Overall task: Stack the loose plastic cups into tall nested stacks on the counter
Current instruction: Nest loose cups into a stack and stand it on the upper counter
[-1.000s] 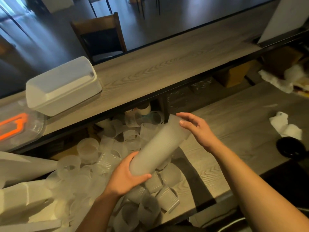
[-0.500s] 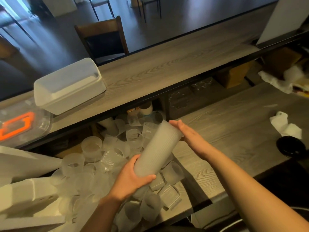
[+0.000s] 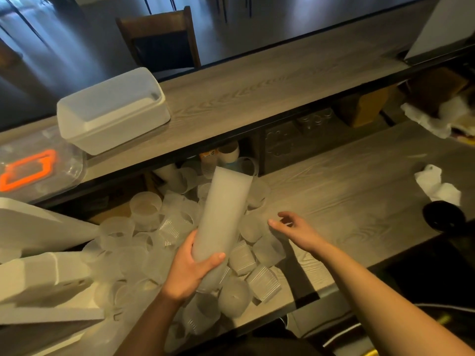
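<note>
A tall nested stack of frosted plastic cups [image 3: 223, 211] leans away from me over the lower counter [image 3: 347, 201]. My left hand [image 3: 191, 269] grips the stack's near end from below, thumb across it. My right hand [image 3: 293, 228] hovers apart from the stack, to its right, fingers loosely spread and holding nothing, just above loose cups [image 3: 259, 250]. A heap of several loose frosted cups [image 3: 144, 242] lies on the counter's left part, some upright, some tipped over.
A white lidded bin [image 3: 113, 114] and a clear box with an orange handle [image 3: 28, 168] sit on the raised shelf [image 3: 270, 86]. White foam blocks [image 3: 38, 276] lie at left. Crumpled white paper [image 3: 437, 186] and a black round object [image 3: 443, 218] sit at right.
My right hand has let go of the stack's far end and dropped down toward the loose cups. The stack has tilted more upright in my left hand.
</note>
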Demonstrator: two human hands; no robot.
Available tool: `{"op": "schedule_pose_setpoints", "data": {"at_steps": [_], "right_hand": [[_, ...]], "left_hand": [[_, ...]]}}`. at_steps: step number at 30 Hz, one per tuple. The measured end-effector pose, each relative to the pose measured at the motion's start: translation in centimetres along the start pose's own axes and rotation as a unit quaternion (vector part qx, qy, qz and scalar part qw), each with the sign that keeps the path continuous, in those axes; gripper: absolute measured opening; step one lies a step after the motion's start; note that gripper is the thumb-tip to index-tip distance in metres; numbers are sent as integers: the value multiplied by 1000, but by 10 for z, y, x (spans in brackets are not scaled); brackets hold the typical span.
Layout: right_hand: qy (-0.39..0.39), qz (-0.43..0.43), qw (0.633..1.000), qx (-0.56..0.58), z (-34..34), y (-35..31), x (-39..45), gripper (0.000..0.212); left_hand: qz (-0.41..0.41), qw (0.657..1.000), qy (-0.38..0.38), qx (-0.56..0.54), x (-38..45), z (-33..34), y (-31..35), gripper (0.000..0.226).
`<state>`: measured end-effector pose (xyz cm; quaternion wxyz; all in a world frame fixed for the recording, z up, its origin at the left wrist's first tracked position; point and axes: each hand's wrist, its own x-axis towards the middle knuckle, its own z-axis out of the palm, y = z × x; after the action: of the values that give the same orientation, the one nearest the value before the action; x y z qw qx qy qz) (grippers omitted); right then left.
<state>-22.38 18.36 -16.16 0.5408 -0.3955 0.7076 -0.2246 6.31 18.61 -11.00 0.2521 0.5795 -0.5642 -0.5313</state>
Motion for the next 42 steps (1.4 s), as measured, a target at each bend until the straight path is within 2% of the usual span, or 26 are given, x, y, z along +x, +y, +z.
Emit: {"op": "schedule_pose_setpoints", "data": {"at_steps": [4, 9, 15, 22, 27, 32, 34, 36, 40, 42], "right_hand": [[20, 90, 995, -44, 15, 13, -2, 103], [36, 142, 986, -79, 42, 7, -10, 116], [92, 172, 976, -98, 65, 2, -12, 94], [155, 167, 973, -36, 72, -5, -23, 84], [196, 115, 971, 72, 66, -13, -41, 85], [280, -17, 939, 200, 57, -45, -63, 56], [261, -72, 918, 289, 52, -61, -72, 46], [194, -124, 907, 353, 49, -77, -83, 48], [146, -182, 941, 245, 51, -95, -95, 72], [150, -191, 952, 184, 55, -96, -97, 65]], "left_hand": [[13, 999, -32, 10, -9, -10, -4, 84], [29, 998, -50, 28, -19, -23, -11, 87], [45, 995, -67, 54, -28, -42, -20, 82], [42, 993, -85, 77, -32, -59, -32, 94], [42, 991, -97, 76, -34, -68, -37, 97], [45, 989, -102, 99, -35, -75, -41, 99], [48, 988, -102, 106, -34, -76, -42, 100], [54, 986, -108, 113, -35, -76, -41, 98], [67, 981, -122, 135, -35, -75, -37, 98], [67, 981, -125, 133, -36, -74, -35, 96]]}}
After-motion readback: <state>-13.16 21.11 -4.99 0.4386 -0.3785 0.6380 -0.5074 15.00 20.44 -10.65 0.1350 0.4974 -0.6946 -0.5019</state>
